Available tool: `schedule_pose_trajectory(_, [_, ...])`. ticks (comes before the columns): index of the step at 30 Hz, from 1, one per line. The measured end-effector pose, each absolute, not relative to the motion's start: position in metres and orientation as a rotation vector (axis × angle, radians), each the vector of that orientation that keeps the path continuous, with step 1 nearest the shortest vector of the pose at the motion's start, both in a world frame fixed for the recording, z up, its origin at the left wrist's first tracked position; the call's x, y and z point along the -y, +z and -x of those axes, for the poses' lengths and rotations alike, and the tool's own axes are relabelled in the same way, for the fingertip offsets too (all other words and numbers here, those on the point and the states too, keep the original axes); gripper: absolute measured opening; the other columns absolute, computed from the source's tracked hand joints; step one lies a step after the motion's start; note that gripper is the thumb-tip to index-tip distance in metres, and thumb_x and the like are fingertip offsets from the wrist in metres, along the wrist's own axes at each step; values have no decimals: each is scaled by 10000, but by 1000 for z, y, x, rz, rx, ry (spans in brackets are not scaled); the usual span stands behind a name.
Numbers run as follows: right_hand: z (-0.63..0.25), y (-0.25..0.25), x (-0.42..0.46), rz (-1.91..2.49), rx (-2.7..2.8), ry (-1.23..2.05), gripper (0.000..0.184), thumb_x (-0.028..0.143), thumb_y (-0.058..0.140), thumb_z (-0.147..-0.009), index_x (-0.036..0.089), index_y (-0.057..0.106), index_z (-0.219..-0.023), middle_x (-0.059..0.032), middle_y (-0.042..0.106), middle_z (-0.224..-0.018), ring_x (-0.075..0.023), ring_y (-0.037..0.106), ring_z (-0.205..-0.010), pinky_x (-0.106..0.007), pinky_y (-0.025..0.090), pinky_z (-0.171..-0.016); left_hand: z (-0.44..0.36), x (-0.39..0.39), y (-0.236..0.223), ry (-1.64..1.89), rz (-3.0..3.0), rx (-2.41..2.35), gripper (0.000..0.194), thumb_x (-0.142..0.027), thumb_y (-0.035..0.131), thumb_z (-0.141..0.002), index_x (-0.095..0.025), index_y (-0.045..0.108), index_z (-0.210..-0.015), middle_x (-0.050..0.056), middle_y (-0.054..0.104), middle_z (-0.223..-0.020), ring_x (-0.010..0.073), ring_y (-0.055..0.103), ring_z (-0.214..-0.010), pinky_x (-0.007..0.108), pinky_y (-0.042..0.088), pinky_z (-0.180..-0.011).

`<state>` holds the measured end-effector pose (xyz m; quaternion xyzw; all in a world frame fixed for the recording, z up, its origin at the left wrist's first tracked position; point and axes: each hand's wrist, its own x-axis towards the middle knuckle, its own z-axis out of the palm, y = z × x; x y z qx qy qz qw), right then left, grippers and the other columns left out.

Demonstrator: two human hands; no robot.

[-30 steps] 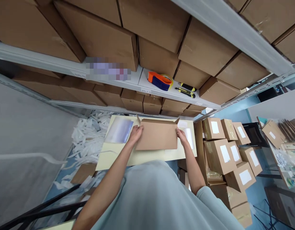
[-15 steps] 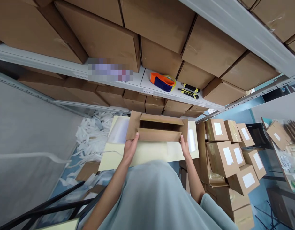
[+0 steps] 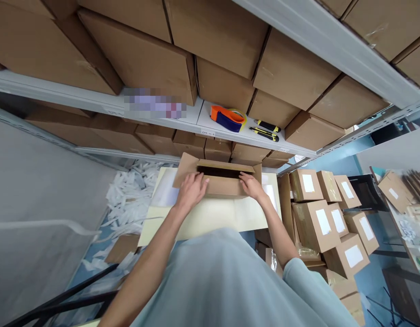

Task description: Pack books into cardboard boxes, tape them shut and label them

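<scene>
Carton (image 3: 218,182), flaps open, is at the cream tabletop's (image 3: 210,218) far side; left hand (image 3: 192,188) and right hand (image 3: 252,185) have just moved from its outer corners to the near flap (image 3: 224,186), fingers bent at the edge, grip unclear; its opening now seems within easy reach.

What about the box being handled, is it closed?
No, the box shows a dark opening along its top, with its left flap spread outward.

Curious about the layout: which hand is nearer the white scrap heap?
Left. The left hand is right of the white scrap heap; the right hand is farther right along the box.
</scene>
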<state>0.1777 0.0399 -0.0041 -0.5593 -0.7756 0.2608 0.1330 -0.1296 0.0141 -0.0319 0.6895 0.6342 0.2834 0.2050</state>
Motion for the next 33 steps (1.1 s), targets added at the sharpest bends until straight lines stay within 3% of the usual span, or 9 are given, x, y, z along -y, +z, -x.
schedule_pose_trajectory(4, [-188, -12, -80, 1546, 2329, 668, 530, 258, 481, -1130, 151, 635, -1625, -159, 619, -1679, -289, 558, -1590, -484, 421, -1369, 143, -7, -38, 782, -1877, -1793, 401, -506, 430, -1086, -228, 709, -1011, 172, 709, -1093, 367, 657, -1119, 550, 525, -1113])
schedule_pose_trajectory(8, [-203, -15, -107, 1559, 2332, 652, 601, 269, 517, -1110, 182, 544, -1704, -154, 538, -1744, -309, 536, -1598, -511, 426, -1359, 155, 17, -46, 759, -1842, -1672, 298, -435, 501, -1039, -253, 725, -966, 97, 718, -941, 308, 664, -1009, 474, 541, -1058])
schedule_pose_trajectory(11, [-206, -21, -124, 1673, 2260, 705, 626, 316, 636, -1066, 214, 582, -1681, -149, 436, -1812, -377, 571, -1553, -555, 466, -1315, 157, 34, -60, 657, -1872, -1593, 171, -383, 650, -887, -261, 764, -926, 126, 773, -1138, 363, 663, -1255, 551, 469, -1215])
schedule_pose_trajectory(13, [-204, -24, -134, 1722, 2220, 743, 658, 370, 711, -1033, 213, 602, -1663, -151, 393, -1836, -406, 588, -1524, -574, 468, -1300, 155, 42, -72, 575, -1861, -1603, 322, -382, 749, -778, -251, 797, -1068, 163, 742, -1393, 451, 547, -1497, 660, 342, -1324])
schedule_pose_trajectory(17, [-192, -27, -152, 1692, 2139, 819, 802, 511, 690, -1042, 138, 481, -1722, -196, 536, -1740, -384, 618, -1486, -545, 462, -1285, 153, 44, -87, 430, -1813, -1610, 623, -387, 803, -754, -214, 753, -1350, 214, 652, -1594, 508, 337, -1678, 762, 163, -1372])
schedule_pose_trajectory(20, [-183, -25, -161, 1647, 2069, 874, 687, 564, 556, -1109, 157, 527, -1662, -169, 683, -1596, -320, 703, -1345, -452, 526, -1195, 153, 40, -89, 396, -1821, -1570, 565, -359, 824, -784, -221, 760, -1329, 219, 706, -1516, 494, 244, -1726, 783, 132, -1367])
schedule_pose_trajectory(23, [-178, -23, -161, 1670, 2090, 799, 506, 532, 392, -1176, 200, 672, -1435, -127, 802, -1349, -283, 737, -1203, -390, 536, -1105, 154, 40, -87, 385, -1877, -1557, 383, -309, 813, -839, -234, 777, -1213, 210, 774, -1360, 467, 190, -1749, 804, 123, -1355])
schedule_pose_trajectory(28, [-189, -21, -137, 1916, 1977, 569, 514, 585, 328, -1191, 227, 690, -1121, -125, 805, -1033, -317, 737, -982, -378, 521, -945, 153, 52, -87, 428, -1987, -1602, 119, -183, 655, -947, -251, 748, -976, 171, 816, -1173, 395, 334, -1713, 752, 147, -1380])
schedule_pose_trajectory(33, [-216, -32, -115, 1998, 1678, 535, 617, 706, 366, -1138, 204, 715, -1059, -173, 826, -1035, -331, 743, -957, -386, 543, -901, 137, 69, -84, 492, -2061, -1580, 276, -153, 515, -1025, -265, 728, -891, 144, 800, -997, 347, 419, -1682, 712, 170, -1392])
